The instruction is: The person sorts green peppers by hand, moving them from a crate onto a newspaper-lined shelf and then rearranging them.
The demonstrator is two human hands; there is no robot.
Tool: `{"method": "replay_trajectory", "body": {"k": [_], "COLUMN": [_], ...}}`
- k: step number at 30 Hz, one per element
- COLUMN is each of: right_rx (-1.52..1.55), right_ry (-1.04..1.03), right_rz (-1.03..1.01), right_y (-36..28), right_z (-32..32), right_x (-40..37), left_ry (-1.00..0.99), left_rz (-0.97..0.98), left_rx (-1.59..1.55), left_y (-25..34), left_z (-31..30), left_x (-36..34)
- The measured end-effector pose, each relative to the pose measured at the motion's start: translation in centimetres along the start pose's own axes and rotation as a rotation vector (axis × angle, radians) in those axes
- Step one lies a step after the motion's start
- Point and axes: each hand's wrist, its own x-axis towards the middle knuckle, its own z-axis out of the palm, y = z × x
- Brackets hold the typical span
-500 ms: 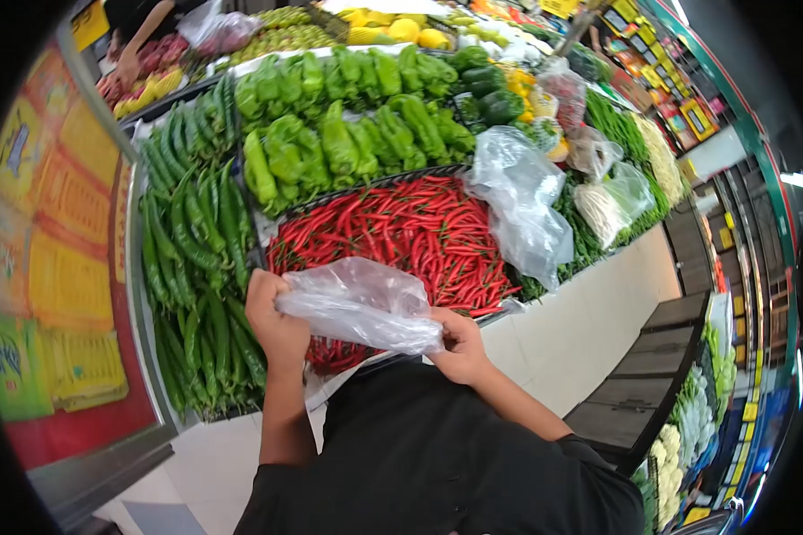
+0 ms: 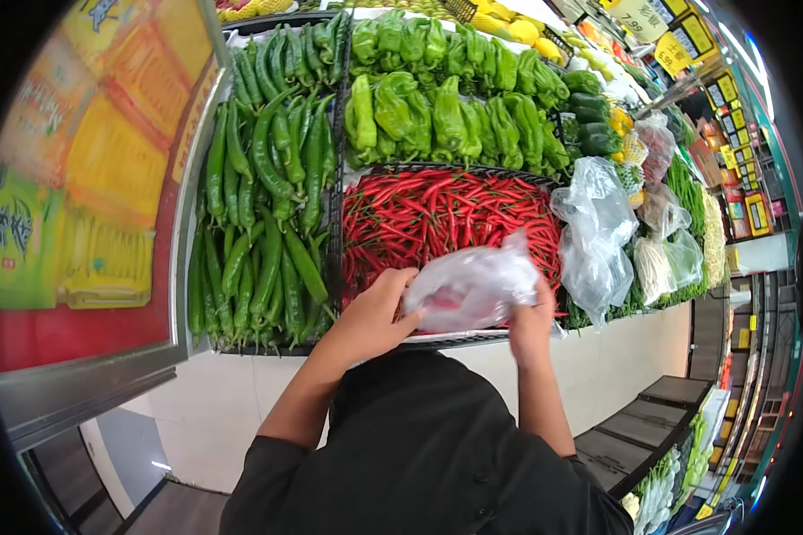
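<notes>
Between my two hands I hold a clear plastic bag (image 2: 473, 283), bunched and slightly blurred, over the front of the crate of red chilies (image 2: 446, 209). My left hand (image 2: 382, 312) pinches the bag's left side, thumb toward the middle. At the other side, my right hand (image 2: 533, 323) is closed on the bag's right edge, its fingers partly hidden by plastic. Long green peppers (image 2: 268, 178) lie to the left of my left hand. Past the chilies are rows of lighter green peppers (image 2: 455, 125).
Other filled plastic bags (image 2: 598, 236) rest on greens right of the chilies. A glass-fronted panel with yellow packages (image 2: 107, 192) stands close on the left. Yellow price signs (image 2: 674, 53) hang at the upper right. A dark wooden cabinet (image 2: 638, 428) stands lower right.
My view has turned, so the stall sits further right and the other person's arm at upper left is gone. The bag, earlier stretched flat between my hands, is now bunched and tilted up at its right.
</notes>
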Motion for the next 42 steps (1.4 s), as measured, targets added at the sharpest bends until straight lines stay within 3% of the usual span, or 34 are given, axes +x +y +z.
{"method": "replay_trajectory", "body": {"k": [2, 4, 7, 10, 14, 17, 20, 26, 34, 42], "right_rx": [0.181, 0.270, 0.137, 0.106, 0.112, 0.161, 0.201, 0.252, 0.235, 0.223], "right_ry": [0.226, 0.244, 0.176, 0.030, -0.199, -0.314, -0.369, -0.388, -0.400, -0.492], "right_rz": [-0.017, -0.069, 0.022, 0.098, 0.261, 0.300, 0.317, 0.292, 0.368, 0.378], "right_y": [-1.3, -3.8, -3.5, -2.1, -0.5, 0.3, 0.7, 1.5, 2.8, 2.8], "right_z": [-0.7, -0.9, -1.8, -1.2, -0.7, -1.3, -2.2, -4.1, -4.6, 2.1], "right_x": [1.2, 2.3, 3.0, 2.0, -0.7, -1.6, -2.2, -3.1, -7.3, -7.7], "left_ry": [0.063, 0.146, 0.254, 0.494, 0.779, 0.838, 0.857, 0.669, 0.525, 0.459], "left_rz": [0.006, 0.011, 0.003, -0.007, -0.175, -0.296, -0.353, -0.528, -0.648, -0.577], "left_rx": [-0.048, -0.026, 0.035, 0.255, 0.556, 0.661, 0.760, 0.850, 1.064, 1.053], "left_y": [-0.3, 0.2, 0.4, 0.6, -1.2, -2.6, -5.7, -7.8, -6.2, -8.2], "left_z": [-0.3, -1.2, -2.7, -4.5, -7.9, -9.4, -9.9, -9.7, -8.6, -11.2], "left_x": [-0.5, -1.0, -2.1, -4.0, -7.4, -9.5, -9.8, -7.6, -5.7, -5.9]}}
